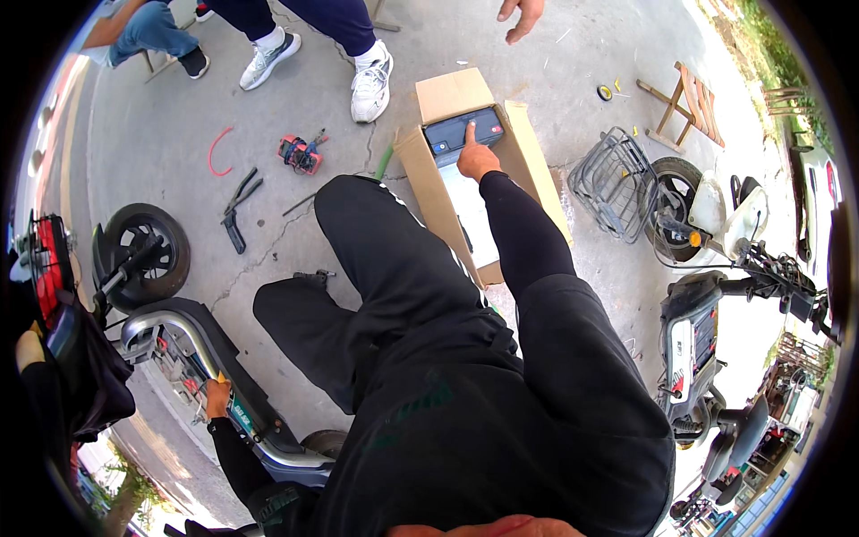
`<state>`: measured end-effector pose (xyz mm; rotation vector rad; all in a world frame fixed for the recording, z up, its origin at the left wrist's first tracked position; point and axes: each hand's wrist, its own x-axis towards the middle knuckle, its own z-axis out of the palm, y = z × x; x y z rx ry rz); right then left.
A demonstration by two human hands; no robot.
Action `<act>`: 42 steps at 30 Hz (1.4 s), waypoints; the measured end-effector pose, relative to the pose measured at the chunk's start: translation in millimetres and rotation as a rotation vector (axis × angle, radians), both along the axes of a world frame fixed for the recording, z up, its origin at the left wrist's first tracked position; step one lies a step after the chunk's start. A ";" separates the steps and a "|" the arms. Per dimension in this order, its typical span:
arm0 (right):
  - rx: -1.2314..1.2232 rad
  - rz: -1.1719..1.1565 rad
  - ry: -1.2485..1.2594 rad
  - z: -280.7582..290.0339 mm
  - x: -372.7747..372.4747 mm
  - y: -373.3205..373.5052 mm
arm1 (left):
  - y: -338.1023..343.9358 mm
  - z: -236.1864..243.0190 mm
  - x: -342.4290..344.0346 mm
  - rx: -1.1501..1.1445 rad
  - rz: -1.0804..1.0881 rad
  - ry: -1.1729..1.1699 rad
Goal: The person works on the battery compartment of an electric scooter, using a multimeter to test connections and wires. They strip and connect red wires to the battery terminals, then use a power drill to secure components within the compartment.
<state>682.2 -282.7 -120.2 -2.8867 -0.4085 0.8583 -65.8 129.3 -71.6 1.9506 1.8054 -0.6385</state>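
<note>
My right hand (479, 161) reaches into an open cardboard box (428, 199), index finger stretched out and the others curled. Its fingertip is at the top of a dark battery (452, 134) with a red cap at one corner; whether it touches cannot be told. White packing (477, 215) lies in the nearer part of the box. At the lower left, my left hand (217, 396) is closed around the silver frame tube (201, 336) of an electric scooter. A small yellow bit shows at its fingers, too small to name.
Pliers-like cutters (240, 201), a red-and-black tool (301, 154) and a red wire loop (215, 152) lie on the concrete. A person in white sneakers (370, 88) stands ahead; another person's hand (521, 16) hangs above. A wooden folding stool (684, 103) and a second scooter (689, 304) are right.
</note>
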 end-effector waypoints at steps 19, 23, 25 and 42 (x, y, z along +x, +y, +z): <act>-0.108 0.083 -0.063 1.1 -4.7 0.9 | -10.4 -14.6 -1.5 0.164 -0.069 -0.244; -0.035 0.024 -0.055 -5.7 -8.5 -8.2 | -9.9 -13.5 -2.4 0.056 -0.016 -0.459; 0.005 0.021 -0.084 -18.1 -16.7 -19.3 | -9.2 -21.8 0.0 0.175 -0.005 -0.411; 0.547 -0.149 0.333 -27.7 -186.4 -153.5 | -38.2 -19.8 23.1 0.523 -0.093 -0.009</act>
